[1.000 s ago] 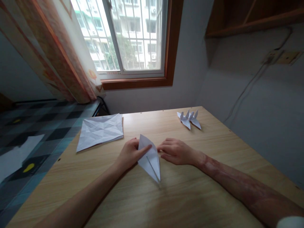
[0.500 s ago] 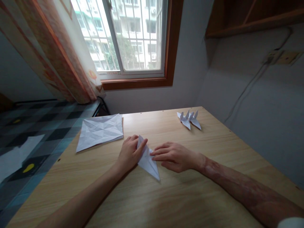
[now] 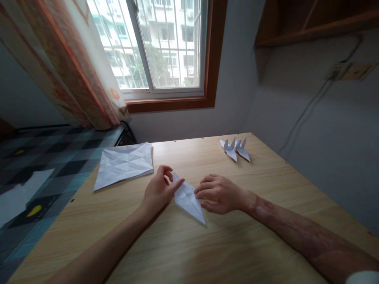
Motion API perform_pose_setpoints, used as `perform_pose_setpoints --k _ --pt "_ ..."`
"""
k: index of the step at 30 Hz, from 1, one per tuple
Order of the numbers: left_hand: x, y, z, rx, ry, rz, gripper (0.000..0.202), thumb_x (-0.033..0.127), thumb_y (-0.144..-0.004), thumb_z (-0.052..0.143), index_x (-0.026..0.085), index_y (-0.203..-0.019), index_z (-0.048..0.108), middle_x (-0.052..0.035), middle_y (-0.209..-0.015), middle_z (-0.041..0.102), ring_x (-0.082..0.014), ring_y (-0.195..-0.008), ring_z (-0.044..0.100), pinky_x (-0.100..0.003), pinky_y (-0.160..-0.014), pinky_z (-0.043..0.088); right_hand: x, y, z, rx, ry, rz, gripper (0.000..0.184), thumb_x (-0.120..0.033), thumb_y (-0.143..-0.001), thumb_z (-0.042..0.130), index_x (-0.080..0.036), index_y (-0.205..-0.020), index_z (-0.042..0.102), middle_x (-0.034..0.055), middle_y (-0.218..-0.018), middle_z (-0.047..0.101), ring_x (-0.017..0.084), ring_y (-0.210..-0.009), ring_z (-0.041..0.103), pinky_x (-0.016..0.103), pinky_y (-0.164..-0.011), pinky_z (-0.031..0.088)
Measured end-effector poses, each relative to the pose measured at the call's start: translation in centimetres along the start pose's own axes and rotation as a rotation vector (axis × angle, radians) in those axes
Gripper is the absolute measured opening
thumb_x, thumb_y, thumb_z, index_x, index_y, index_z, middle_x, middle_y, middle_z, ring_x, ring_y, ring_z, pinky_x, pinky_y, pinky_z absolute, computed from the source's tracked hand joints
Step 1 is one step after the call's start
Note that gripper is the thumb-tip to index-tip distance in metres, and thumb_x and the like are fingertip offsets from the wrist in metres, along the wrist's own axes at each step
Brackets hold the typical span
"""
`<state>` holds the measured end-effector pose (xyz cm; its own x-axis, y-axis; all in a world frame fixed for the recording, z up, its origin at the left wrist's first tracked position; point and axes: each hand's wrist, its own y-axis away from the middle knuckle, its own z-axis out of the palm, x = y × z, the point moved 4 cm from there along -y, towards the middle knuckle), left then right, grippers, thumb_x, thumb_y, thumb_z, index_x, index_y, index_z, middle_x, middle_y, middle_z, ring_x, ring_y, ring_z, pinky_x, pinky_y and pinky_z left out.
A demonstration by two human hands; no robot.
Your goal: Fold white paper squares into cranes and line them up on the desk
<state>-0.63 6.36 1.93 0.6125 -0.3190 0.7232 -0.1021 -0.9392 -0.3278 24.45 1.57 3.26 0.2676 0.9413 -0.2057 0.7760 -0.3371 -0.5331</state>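
Head view: left hand (image 3: pixel 159 188) touches folded paper (image 3: pixel 187 200), I can't tell if pinching; loose right hand (image 3: pixel 219 194) meets its edge. Maybe mid-fold; next needs neatness.

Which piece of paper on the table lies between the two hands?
The pointed folded paper, touched by the left hand. The creased paper lies farther left; the two folded paper figures sit toward the far right corner.

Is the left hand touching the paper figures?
No, the left hand has its thumb on the folded paper; the figures sit beyond the right hand.
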Motion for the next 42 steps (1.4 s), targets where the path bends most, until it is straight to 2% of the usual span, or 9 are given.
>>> perform_pose_setpoints --k 3,8,14,20,22,28,33,38,42 --pt "0.7 0.1 -0.1 0.013 -0.074 0.111 0.037 0.041 -0.084 0.087 0.024 -0.100 0.059 0.0035 -0.085 0.062 -0.0172 -0.069 0.059 -0.028 -0.064 0.045 0.4 0.2 0.0 0.044 0.059 0.029 0.006 -0.027 -0.102 0.069 -0.023 -0.101 0.074 0.0047 -0.105 0.084 0.023 -0.094 0.071 0.042 -0.090 0.056" --pt "3.2 1.1 1.1 -0.334 -0.089 0.471 0.007 0.029 -0.102 0.069 0.024 -0.103 0.073 -0.0056 -0.109 0.074 -0.0202 -0.092 0.071 -0.034 -0.085 0.057 0.9 0.4 -0.2 0.071 0.170 0.077 0.015 -0.024 -0.102 0.067 -0.023 -0.087 0.067 0.0056 -0.090 0.077 0.024 -0.086 0.067 0.041 -0.084 0.053" --pt "4.3 2.1 1.1 -0.438 -0.082 0.591 0.022 0.024 -0.105 0.063 0.024 -0.126 0.070 -0.0106 -0.137 0.073 -0.0248 -0.119 0.074 -0.039 -0.104 0.061 1.2 0.3 -0.2 0.075 0.126 0.149 0.005 -0.019 -0.099 0.067 -0.023 -0.102 0.067 0.0082 -0.108 0.076 0.025 -0.095 0.067 0.042 -0.090 0.055" --pt "4.5 2.7 0.8 -0.515 -0.025 0.696 0.083 0.050 -0.087 0.090 0.024 -0.156 0.050 -0.0199 -0.168 0.048 -0.0351 -0.153 0.056 -0.046 -0.123 0.054 1.7 0.3 -0.4 0.063 0.087 0.225 0.012 -0.021 -0.099 0.070 -0.023 -0.110 0.068 0.0088 -0.113 0.077 0.027 -0.103 0.069 0.045 -0.097 0.056" --pt "4.2 2.5 0.9 -0.508 -0.037 0.687 0.082 0.053 -0.086 0.091 0.026 -0.154 0.054 -0.0185 -0.166 0.052 -0.0346 -0.150 0.059 -0.046 -0.121 0.056 1.8 0.4 -0.4 0.057 0.086 0.238 0.012 -0.022 -0.099 0.071 -0.023 -0.111 0.069 0.0091 -0.114 0.077 0.028 -0.104 0.069 0.046 -0.097 0.056" --pt "4.2 2.0 0.9 -0.435 -0.152 0.703 0.021 0.043 -0.106 0.072 0.027 -0.119 0.074 -0.0079 -0.133 0.078 -0.0262 -0.120 0.077 -0.041 -0.105 0.061 1.5 0.3 -0.5 0.037 0.017 0.207 0.025 -0.017 -0.092 0.072 -0.023 -0.116 0.069 0.0095 -0.122 0.077 0.028 -0.108 0.069 0.047 -0.102 0.056" --pt "4.3 1.7 0.7 -0.353 -0.239 0.674 0.017 0.040 -0.106 0.071 0.027 -0.116 0.076 -0.0064 -0.126 0.081 -0.0261 -0.112 0.078 -0.041 -0.099 0.060 1.5 0.3 -0.8 0.047 -0.042 0.185 0.021 -0.022 -0.101 0.063 -0.022 -0.120 0.071 0.0105 -0.121 0.079 0.029 -0.107 0.070 0.048 -0.101 0.055" --pt "3.9 1.7 0.8 -0.273 -0.318 0.669 0.014 0.037 -0.103 0.072 0.024 -0.107 0.076 -0.0063 -0.115 0.081 -0.0256 -0.101 0.077 -0.043 -0.094 0.058 1.7 0.6 -1.2 0.099 -0.170 0.136 0.037 -0.034 -0.110 0.043 -0.020 -0.131 0.070 0.0130 -0.115 0.080 0.030 -0.102 0.070 0.050 -0.096 0.054" --pt "4.0 1.8 0.7 -0.243 -0.362 0.669 0.016 0.038 -0.103 0.072 0.023 -0.101 0.075 -0.0064 -0.106 0.080 -0.0247 -0.095 0.073 -0.042 -0.090 0.056 1.7 0.7 -1.0 0.111 -0.128 0.135 0.029 -0.043 -0.106 0.058 -0.022 -0.120 0.073 0.0132 -0.122 0.079 0.030 -0.106 0.071 0.049 -0.097 0.055"
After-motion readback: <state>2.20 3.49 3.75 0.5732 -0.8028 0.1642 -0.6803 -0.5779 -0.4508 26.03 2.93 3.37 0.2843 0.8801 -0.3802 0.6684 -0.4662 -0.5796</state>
